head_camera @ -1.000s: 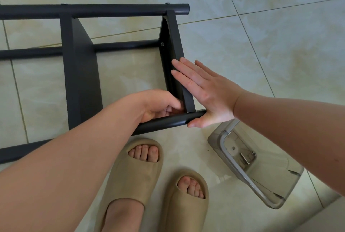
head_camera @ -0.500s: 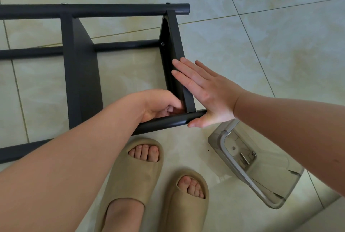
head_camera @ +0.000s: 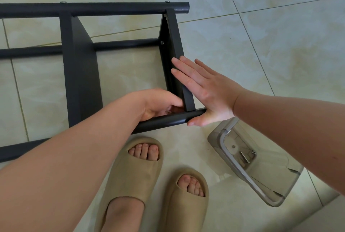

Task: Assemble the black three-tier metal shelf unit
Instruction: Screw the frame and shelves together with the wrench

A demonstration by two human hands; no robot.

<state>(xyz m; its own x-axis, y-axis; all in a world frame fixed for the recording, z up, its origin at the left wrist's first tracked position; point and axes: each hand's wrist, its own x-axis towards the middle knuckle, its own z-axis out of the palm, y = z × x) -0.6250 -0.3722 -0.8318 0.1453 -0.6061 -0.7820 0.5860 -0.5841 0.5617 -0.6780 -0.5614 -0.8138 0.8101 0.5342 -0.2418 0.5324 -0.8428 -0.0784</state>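
The shelf unit (head_camera: 80, 67) lies on its side on the floor, filling the upper left and centre of the frame. It reads as stiff painted steel, probably light enough to shift but smooth and slippery. I would take it by the round near tube (head_camera: 168, 120) or the flat end panel (head_camera: 174, 41), not the thin edges. My right hand (head_camera: 205, 89) presses flat and straight-fingered on that panel. My left hand (head_camera: 158, 103) curls into the corner (what it pinches, if anything, I cannot tell). A clear container (head_camera: 276, 179) of small fittings sits lower right.
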